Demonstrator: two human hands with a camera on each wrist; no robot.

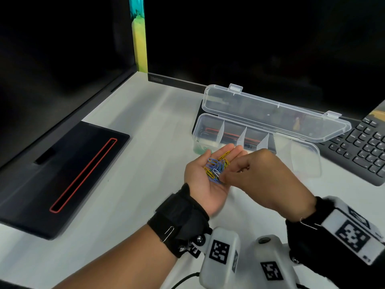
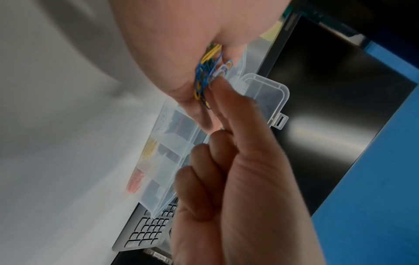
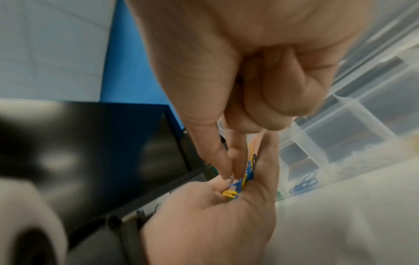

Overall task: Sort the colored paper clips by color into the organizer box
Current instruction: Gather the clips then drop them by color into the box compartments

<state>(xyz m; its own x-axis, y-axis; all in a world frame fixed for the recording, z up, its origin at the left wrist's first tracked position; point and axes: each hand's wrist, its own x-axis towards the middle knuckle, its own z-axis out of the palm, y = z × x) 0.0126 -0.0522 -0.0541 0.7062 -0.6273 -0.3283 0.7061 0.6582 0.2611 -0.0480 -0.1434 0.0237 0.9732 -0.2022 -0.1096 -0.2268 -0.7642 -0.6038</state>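
Observation:
My left hand (image 1: 210,192) is held palm up in front of the box, fingers fairly straight, carrying a small pile of blue, yellow and white paper clips (image 1: 216,166) (image 2: 208,71) (image 3: 240,181). My right hand (image 1: 224,179) comes in from the right. Its thumb and forefinger (image 3: 223,165) pinch into the near edge of the pile while the other fingers stay curled; the pinched clip's colour is hidden. The clear organizer box (image 1: 306,161) lies just beyond with its lid (image 1: 270,113) open. Green clips (image 1: 201,149), yellow clips (image 2: 149,148), red clips (image 2: 136,181) and blue clips (image 3: 303,182) lie in separate compartments.
A black keyboard (image 1: 366,147) sits right of the box. At the left lies a flat black monitor base with a red-edged slot (image 1: 83,174). Dark monitor screens (image 1: 250,38) stand close behind. The white desk (image 1: 135,163) is bare between base and hands.

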